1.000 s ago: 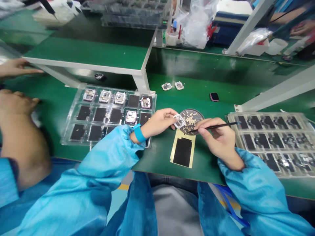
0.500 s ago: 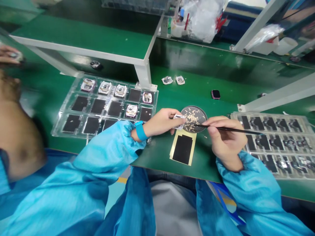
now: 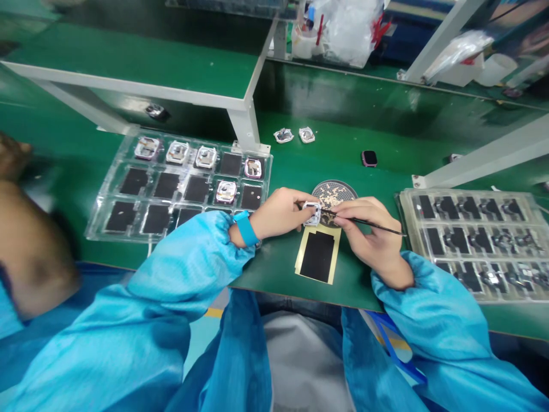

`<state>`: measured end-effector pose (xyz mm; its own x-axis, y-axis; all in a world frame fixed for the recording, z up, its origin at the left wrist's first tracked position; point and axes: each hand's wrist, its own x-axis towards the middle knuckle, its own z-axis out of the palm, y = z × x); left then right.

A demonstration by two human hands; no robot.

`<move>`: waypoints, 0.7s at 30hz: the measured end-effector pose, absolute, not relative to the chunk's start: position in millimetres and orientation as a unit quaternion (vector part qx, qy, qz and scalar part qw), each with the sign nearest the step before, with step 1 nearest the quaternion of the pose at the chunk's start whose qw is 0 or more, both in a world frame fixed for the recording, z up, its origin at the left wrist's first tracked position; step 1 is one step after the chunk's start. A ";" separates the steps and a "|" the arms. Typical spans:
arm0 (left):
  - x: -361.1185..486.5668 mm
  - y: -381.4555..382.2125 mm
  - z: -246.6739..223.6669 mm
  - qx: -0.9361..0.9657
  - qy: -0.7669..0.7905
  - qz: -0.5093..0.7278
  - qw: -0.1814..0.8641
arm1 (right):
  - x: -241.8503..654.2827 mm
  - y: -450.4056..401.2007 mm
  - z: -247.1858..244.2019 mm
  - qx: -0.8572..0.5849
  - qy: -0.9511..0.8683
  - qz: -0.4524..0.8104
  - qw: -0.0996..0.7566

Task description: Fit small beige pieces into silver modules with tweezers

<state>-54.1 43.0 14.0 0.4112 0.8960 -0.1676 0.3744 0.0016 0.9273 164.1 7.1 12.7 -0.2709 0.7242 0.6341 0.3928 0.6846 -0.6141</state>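
My left hand pinches a small square metal frame, a watch-sized part, above the green bench. My right hand grips slender black tweezers, with their tip at the frame's edge. Both hands are close together over a round mesh dish holding many small gold-coloured pieces. Just below the hands lies a cream-backed sheet with a black pad. A blue wristband circles my left wrist.
A clear tray of black pads and metal parts lies left; another tray lies right. Two loose parts and a small pink-edged device sit beyond. A co-worker's blurred arm intrudes at left, beside a white-legged shelf.
My right hand has moved left, bringing the tweezers' tip from over the dish to the frame. The co-worker's hand has drawn back toward the left edge.
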 end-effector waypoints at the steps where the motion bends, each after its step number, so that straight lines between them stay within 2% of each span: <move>1: -54.1 42.9 14.5 0.661 0.481 0.250 0.519 | 164.2 7.0 12.6 -0.360 -0.779 0.170 0.485; 15: -53.8 41.9 15.8 0.655 0.489 0.246 0.520 | 162.6 5.9 11.6 -0.367 -0.779 0.170 0.480; 21: -55.4 42.9 15.5 0.666 0.478 0.259 0.511 | 161.4 1.5 10.1 -0.411 -0.721 0.214 0.515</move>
